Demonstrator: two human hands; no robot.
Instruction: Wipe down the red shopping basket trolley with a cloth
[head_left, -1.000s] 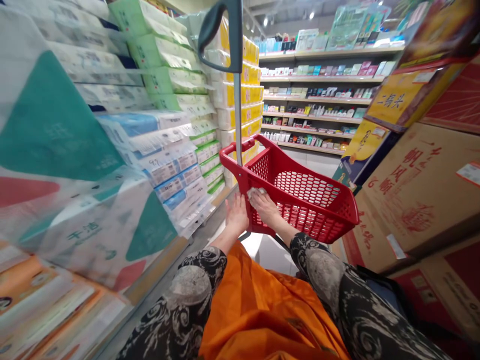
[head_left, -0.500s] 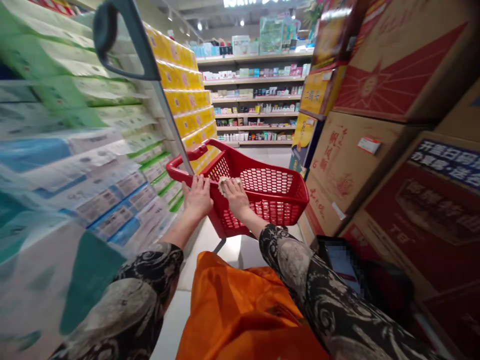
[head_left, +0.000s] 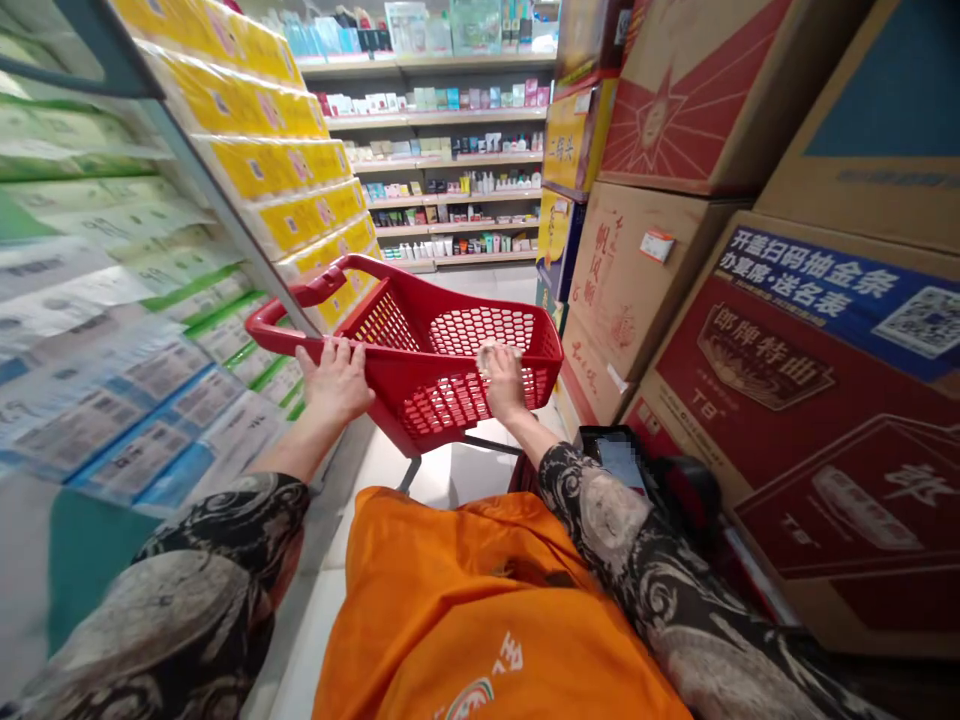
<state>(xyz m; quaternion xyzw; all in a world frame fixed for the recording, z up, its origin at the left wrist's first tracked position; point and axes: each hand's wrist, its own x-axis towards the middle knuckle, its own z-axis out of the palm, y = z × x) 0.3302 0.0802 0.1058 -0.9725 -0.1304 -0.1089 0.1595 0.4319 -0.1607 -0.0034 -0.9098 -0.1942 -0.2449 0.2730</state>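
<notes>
1. Red plastic shopping basket (head_left: 390,395) stands in a narrow shop aisle just ahead of the person, on a thin dark frame (head_left: 433,468), with a grey pull handle (head_left: 225,215) rising from its left end. Its honeycomb mesh floor shows.
2. Stacked cardboard cartons (head_left: 660,300) with red and yellow print wall the right side, contents unseen.
3. Plastic-wrapped tissue packs (head_left: 262,170) in yellow, green and blue fill the left side, close beside the basket.
4. Wall shelves (head_left: 450,150) at the aisle's far end hold rows of small boxes and bottles, too small to read.
5. Orange apron (head_left: 480,610) covers the person's front, between black-and-grey patterned sleeves (head_left: 607,530).
6. Left hand (head_left: 334,385) spreads wide, its fingers hooked over the basket's near rim, a firm, steadying hold.
7. Right hand (head_left: 501,385) lies flat on the far rim, over a pale crumpled cloth (head_left: 491,357). Whether it grips the cloth or only presses it, I cannot tell. Even pressure from this flat palm suits the surface.
</notes>
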